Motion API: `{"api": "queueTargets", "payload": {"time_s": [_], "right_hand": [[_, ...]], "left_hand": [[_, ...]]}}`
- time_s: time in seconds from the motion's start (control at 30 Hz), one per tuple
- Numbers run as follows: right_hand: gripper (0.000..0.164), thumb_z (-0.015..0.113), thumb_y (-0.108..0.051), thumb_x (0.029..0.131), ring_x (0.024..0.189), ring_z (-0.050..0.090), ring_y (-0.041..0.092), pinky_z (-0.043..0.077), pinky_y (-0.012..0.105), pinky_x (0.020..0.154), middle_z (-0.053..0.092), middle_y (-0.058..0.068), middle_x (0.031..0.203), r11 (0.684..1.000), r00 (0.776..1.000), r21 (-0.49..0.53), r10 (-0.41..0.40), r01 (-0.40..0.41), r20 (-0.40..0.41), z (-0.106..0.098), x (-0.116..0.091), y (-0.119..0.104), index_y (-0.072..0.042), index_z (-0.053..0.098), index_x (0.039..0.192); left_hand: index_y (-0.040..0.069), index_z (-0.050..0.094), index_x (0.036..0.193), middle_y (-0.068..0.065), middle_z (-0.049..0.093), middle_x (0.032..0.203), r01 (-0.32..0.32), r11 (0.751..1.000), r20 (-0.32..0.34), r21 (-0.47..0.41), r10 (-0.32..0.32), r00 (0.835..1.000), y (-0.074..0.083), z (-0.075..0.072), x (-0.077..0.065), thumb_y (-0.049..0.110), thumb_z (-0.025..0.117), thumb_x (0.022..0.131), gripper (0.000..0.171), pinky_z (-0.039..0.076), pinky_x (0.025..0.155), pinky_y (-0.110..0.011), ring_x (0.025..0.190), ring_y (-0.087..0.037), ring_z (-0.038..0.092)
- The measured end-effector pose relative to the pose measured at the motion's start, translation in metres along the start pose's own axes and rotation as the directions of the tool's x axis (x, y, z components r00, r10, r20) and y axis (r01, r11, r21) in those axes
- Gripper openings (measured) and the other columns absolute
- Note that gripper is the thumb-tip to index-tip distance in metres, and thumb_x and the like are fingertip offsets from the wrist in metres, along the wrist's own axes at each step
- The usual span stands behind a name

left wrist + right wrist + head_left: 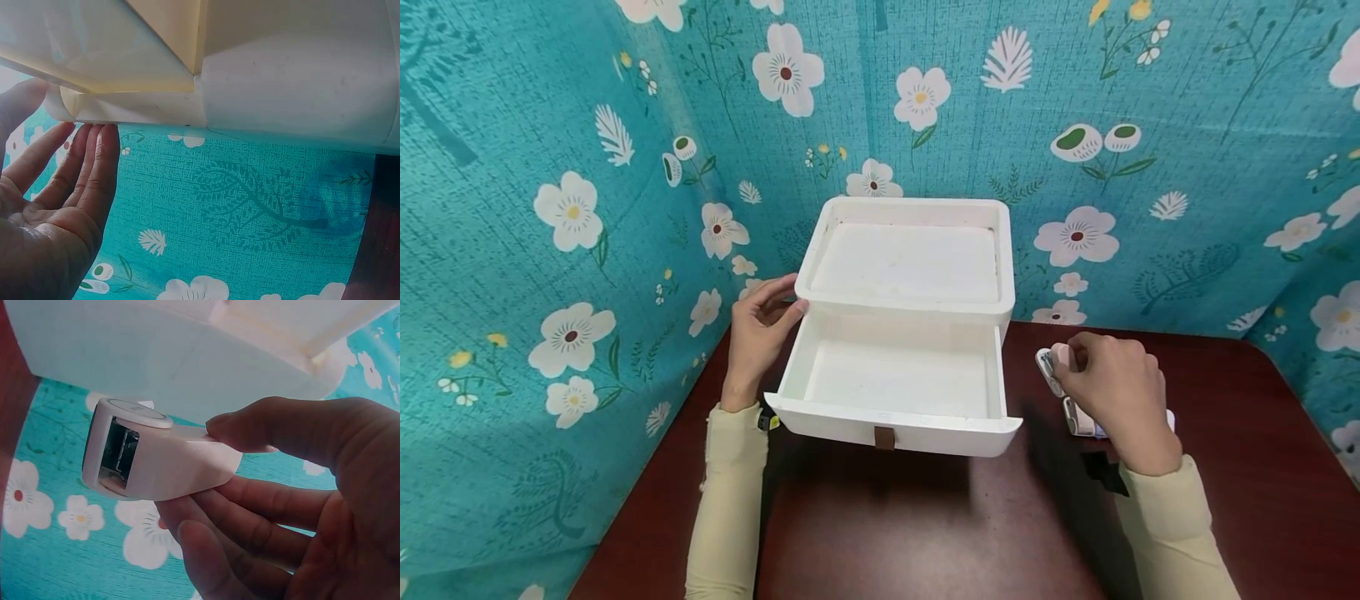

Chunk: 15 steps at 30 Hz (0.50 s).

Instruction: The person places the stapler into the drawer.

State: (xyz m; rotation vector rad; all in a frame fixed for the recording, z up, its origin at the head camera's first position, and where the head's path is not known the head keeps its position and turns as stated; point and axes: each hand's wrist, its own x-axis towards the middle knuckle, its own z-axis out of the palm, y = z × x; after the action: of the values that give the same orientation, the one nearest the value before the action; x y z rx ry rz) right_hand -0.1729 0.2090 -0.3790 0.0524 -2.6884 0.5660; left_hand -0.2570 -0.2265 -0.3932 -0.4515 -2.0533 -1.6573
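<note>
A white plastic drawer box (pixel 1007 310) stands on the table with its front drawer (pixel 820 423) pulled out and bare inside. Against the box's left side rest the thumb and fingertips of my left hand (pixel 758 337), extended in the left wrist view (pixel 69 187). My right hand (pixel 1116 383) is off to the right of the box, pinching a small pale pink-and-white device (pixel 181 462) between thumb and fingers. That device is rounded, with a dark slot showing metal parts at one end; its kind is unclear. Below the hand lies another small pale object (pixel 1081 422), partly covered.
The dark red-brown table (pixel 1232 400) extends to both sides and in front of the box. A teal floral cloth (pixel 1150 208) hangs close behind it and along the left. The box's top is a shallow rimmed tray (pixel 917 258).
</note>
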Motion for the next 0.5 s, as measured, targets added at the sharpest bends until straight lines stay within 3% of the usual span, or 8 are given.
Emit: {"api": "queueTargets", "payload": {"time_s": [0.27,0.5], "right_hand": [[0.023,0.088,-0.013,0.075,0.051,0.046,0.023,0.032,0.03,0.04,0.058,0.01,0.057,1.0,0.999,0.006,-0.026,0.026,-0.018,-0.012,0.003,-0.009,0.002,0.071,0.08],[0.027,0.084,-0.014,0.08,0.05,0.041,0.02,0.026,0.03,0.041,0.045,0.004,0.052,0.997,0.996,-0.002,-0.081,0.081,-0.027,-0.021,0.007,-0.015,-0.006,0.062,0.067]], "left_hand": [[0.004,0.07,0.133,-0.022,0.07,0.129,-0.001,1.0,0.002,0.002,0.001,1.0,0.0,0.0,0.001,0.005,0.076,0.094,0.04,0.061,0.089,-0.018,0.112,-0.024,0.072],[0.003,0.068,0.135,-0.021,0.069,0.131,0.021,1.0,0.003,0.01,-0.021,1.0,0.001,0.0,0.0,0.004,0.076,0.093,0.042,0.061,0.089,-0.017,0.114,-0.023,0.072]]}}
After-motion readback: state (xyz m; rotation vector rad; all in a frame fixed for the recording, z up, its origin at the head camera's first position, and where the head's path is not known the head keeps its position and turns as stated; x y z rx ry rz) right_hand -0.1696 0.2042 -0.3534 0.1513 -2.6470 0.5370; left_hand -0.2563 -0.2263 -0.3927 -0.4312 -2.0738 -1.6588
